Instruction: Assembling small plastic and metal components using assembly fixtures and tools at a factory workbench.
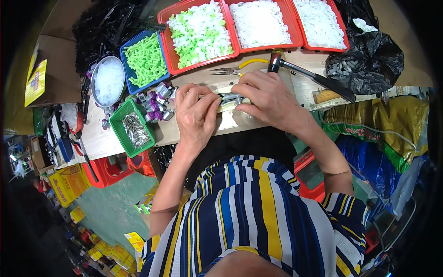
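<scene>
In front of me, at the table's near edge, lies a small silvery metal part with a dark end. My right hand is closed on its right side, thumb below and fingers above. My left hand pinches at its left end, thumb and fingers pressed together; what sits in that pinch is too small to make out. Close to the left hand is a pile of small silver-and-purple metal parts. Just beyond the hands lie pliers with yellow handles and a hammer with a dark handle.
Red bins of white and green plastic pieces line the back. To the left stand a blue bin of green pieces, a metal bowl of clear pieces and a green bin of metal pins. A black bag sits far right.
</scene>
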The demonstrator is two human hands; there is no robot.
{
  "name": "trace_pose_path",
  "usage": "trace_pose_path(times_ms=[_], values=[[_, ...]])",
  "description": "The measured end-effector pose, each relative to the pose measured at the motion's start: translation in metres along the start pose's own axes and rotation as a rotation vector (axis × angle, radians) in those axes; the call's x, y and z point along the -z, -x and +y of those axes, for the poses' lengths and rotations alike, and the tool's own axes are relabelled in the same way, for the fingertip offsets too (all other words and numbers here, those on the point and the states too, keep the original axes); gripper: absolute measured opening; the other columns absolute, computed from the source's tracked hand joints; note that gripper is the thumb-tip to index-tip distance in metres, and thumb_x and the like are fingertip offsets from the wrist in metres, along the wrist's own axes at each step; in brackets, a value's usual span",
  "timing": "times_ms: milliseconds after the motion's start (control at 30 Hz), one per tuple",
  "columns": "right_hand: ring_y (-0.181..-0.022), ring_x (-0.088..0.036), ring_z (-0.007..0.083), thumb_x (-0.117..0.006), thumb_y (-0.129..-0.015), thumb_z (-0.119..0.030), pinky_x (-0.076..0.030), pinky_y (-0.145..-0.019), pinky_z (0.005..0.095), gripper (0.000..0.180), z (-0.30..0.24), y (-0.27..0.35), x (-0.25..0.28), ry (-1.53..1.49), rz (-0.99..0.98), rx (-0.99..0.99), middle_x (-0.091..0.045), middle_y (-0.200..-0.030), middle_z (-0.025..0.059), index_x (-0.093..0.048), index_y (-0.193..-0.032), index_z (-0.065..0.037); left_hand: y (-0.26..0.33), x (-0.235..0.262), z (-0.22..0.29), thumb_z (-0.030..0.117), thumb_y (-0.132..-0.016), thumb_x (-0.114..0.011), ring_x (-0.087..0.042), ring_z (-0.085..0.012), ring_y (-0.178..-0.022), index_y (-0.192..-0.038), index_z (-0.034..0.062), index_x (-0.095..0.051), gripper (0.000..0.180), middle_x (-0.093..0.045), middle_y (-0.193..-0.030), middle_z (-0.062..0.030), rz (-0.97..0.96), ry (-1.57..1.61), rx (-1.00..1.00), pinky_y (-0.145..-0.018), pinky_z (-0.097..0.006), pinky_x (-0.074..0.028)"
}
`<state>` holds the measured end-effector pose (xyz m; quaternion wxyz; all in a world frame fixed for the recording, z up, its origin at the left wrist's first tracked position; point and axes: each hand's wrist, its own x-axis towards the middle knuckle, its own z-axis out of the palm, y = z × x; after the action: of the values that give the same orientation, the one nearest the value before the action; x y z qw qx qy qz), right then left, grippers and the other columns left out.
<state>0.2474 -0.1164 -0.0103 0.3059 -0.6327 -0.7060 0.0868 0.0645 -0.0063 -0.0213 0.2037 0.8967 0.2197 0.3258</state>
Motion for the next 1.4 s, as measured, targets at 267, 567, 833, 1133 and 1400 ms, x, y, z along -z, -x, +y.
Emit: trace_pose_path(times_ms=[267,567,833,1133,1400], values=[[-0.096,-0.059,0.0233,-0.074,-0.08,-0.016,-0.043,-0.083,0.0377,0.026,0.002,0.0,-0.007,-0.006,-0.01,-0.005,-0.058,-0.098,0.0045,-0.065,-0.102,-0.007,0.0,0.0,-0.002,0.002,-0.072,-0.076,-0.055,-0.0304,-0.094,-0.086,0.0021,-0.072,0.014,-0.065,-0.089,-0.0079,-0.006,0.033,0.007,-0.082,-0.041,-0.045],[-0.094,-0.058,0.026,-0.074,-0.079,-0.015,-0.045,-0.08,0.0385,0.025,0.006,0.005,-0.007,-0.103,0.053,-0.028,-0.058,-0.097,0.0077,-0.065,-0.1,-0.005,0.006,0.009,-0.003,0.003,-0.073,-0.076,-0.055,-0.0307,-0.096,-0.09,0.0027,-0.073,0.017,-0.065,-0.09,-0.0082,0.001,0.016,0.013,-0.083,-0.041,-0.045],[-0.089,-0.058,0.0261,-0.073,-0.08,-0.013,-0.044,-0.077,0.0392,0.02,0.004,0.0,-0.006,-0.085,0.041,-0.004,-0.057,-0.093,0.0075,-0.066,-0.097,-0.004,0.003,0.009,-0.003,0.002,-0.072,-0.076,-0.056,-0.0305,-0.096,-0.09,0.0041,-0.074,0.018,-0.065,-0.09,-0.0078,0.005,0.029,-0.007,-0.083,-0.041,-0.045],[-0.092,-0.057,0.0249,-0.072,-0.08,-0.012,-0.044,-0.077,0.039,0.02,0.003,-0.005,-0.005,-0.004,-0.043,0.04,-0.054,-0.094,0.0063,-0.065,-0.098,-0.006,0.005,0.005,-0.005,0.005,-0.072,-0.077,-0.056,-0.0304,-0.098,-0.091,0.0058,-0.074,0.018,-0.064,-0.093,-0.0069,-0.025,-0.028,-0.072,-0.083,-0.042,-0.044],[-0.095,-0.058,0.0236,-0.071,-0.081,-0.016,-0.044,-0.079,0.04,0.022,0.009,-0.004,-0.003,0.077,-0.078,0.06,-0.055,-0.095,0.0051,-0.064,-0.1,-0.007,0.0,0.002,0.0,0.006,-0.073,-0.076,-0.056,-0.031,-0.096,-0.097,0.0053,-0.073,0.024,-0.062,-0.091,-0.008,-0.01,-0.026,-0.105,-0.083,-0.042,-0.044]])
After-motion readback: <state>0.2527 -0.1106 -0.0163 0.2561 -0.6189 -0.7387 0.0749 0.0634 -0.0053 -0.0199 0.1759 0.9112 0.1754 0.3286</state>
